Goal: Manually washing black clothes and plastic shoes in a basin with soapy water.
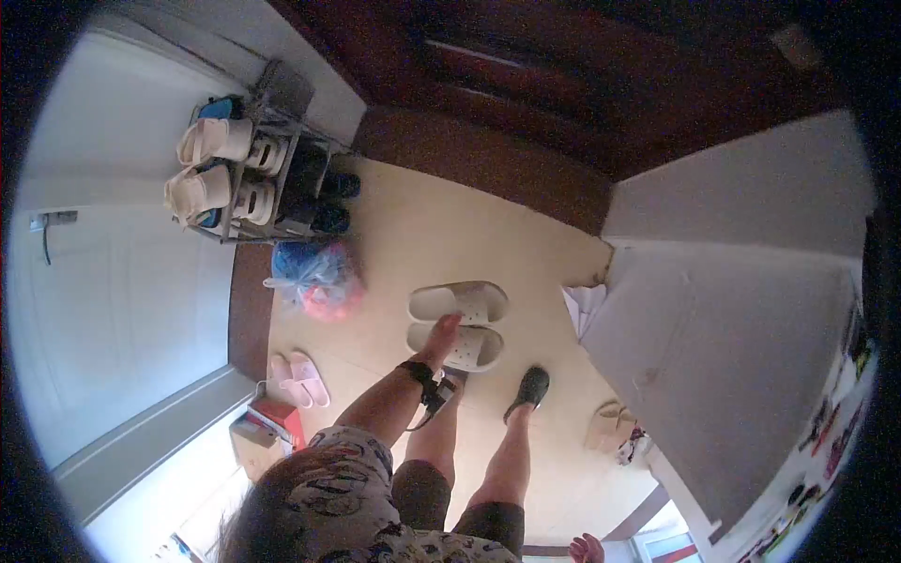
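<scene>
My left hand [443, 332] reaches out in front of me and grips a pair of pale slip-on slides [464, 294], with perforated straps, by their inner edges. The two slides lie side by side and look raised above the floor. A black strap with a small device [433, 390] circles my left wrist. My right hand [588, 547] is at the bottom edge, partly cut off, its fingers loosely bent with nothing seen in them. Below, my right foot wears a dark clog [533, 387]; my left foot is mostly hidden behind the slides and forearm.
A metal shoe rack [236, 232] with several shoes stands at the left wall by a white door [134, 295]. Near it are a stuffed plastic bag [317, 278], pink slippers [301, 378] and boxes [257, 447]. Tan footwear [607, 426] lies at right, beside a grey-white panel [704, 352].
</scene>
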{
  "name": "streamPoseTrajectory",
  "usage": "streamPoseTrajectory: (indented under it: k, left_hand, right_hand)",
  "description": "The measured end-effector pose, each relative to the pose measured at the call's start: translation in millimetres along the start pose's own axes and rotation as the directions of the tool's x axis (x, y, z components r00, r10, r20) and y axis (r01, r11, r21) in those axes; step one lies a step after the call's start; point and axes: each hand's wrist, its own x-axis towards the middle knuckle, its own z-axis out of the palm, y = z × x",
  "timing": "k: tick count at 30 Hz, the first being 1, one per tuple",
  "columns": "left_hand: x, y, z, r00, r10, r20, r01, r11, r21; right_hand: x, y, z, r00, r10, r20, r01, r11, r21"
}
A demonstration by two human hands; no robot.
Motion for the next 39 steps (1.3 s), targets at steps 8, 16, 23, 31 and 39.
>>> streamPoseTrajectory:
  k: [8,16,23,31,39]
  left_hand:
    - [-70.0,15.1,76.2,0.996,-0.087,0.015,0.088,0.994,-0.060]
    - [-156.6,-11.5,135.3,0.983,-0.182,0.030,0.179,0.981,0.079]
    - [-276.7,-50.7,205.1,0.999,-0.029,0.037,0.026,0.996,0.088]
    - [-303.7,-112.4,211.1,0.989,-0.140,0.037,0.123,0.946,0.300]
    - [-264.7,-142.7,161.1,0.972,-0.231,-0.033,0.222,0.874,0.431]
  right_hand:
    - [9.3,31.5,-24.3,0.979,-0.204,-0.003,0.204,0.979,0.012]
    - [125.1,40.7,-74.5,0.893,-0.424,0.153,0.402,0.902,0.158]
    - [163.0,-5.0,-85.5,0.838,-0.524,0.155,0.464,0.832,0.306]
    - [238.0,-10.1,-67.3,0.779,-0.554,0.294,0.396,0.798,0.455]
    - [422.2,-53.8,46.9,0.605,-0.598,0.525,-0.122,0.583,0.803]
